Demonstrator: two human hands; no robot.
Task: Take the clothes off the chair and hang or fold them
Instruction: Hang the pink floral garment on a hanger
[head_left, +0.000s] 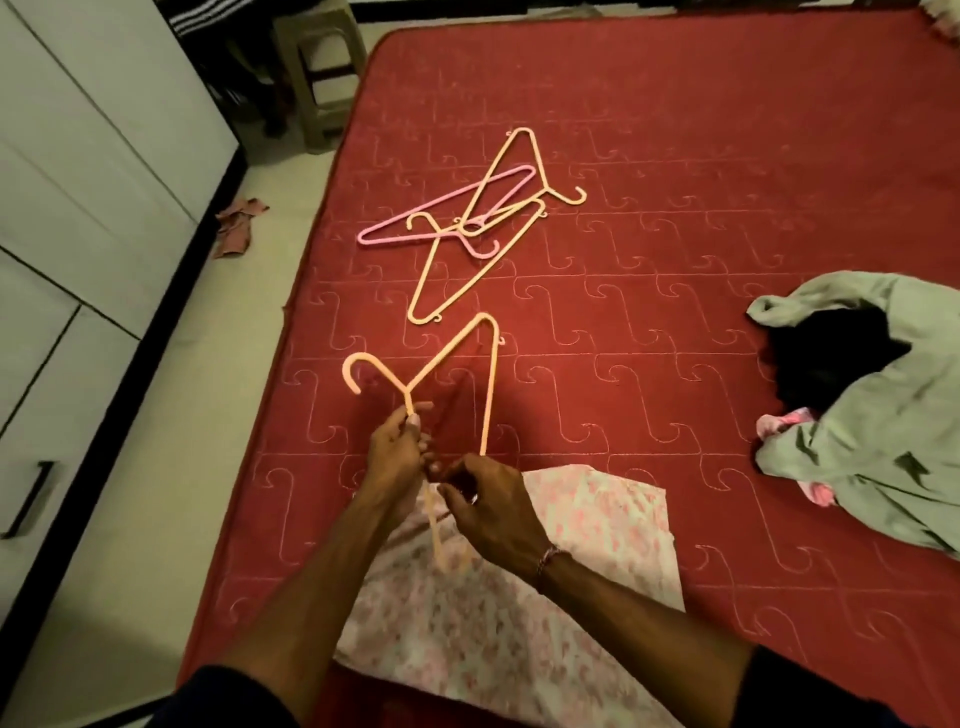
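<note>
A peach plastic hanger (457, 343) is held up over the near edge of the red mattress (675, 156). My left hand (397, 457) grips it just below the hook. My right hand (488, 506) pinches a dark red fabric (457, 410) that stretches up inside the hanger's frame. Under both hands lies a white garment with a pink floral print (519, 613); one end of the hanger lies over it. A pile of pale green, black and pink clothes (872, 431) lies at the right of the mattress.
Three loose hangers (483, 218), two peach and one pink, lie tangled mid-mattress. White wardrobe doors (78, 208) line the left. A plastic stool (317, 67) stands beyond the mattress corner. A reddish cloth scrap (236, 226) lies on the floor.
</note>
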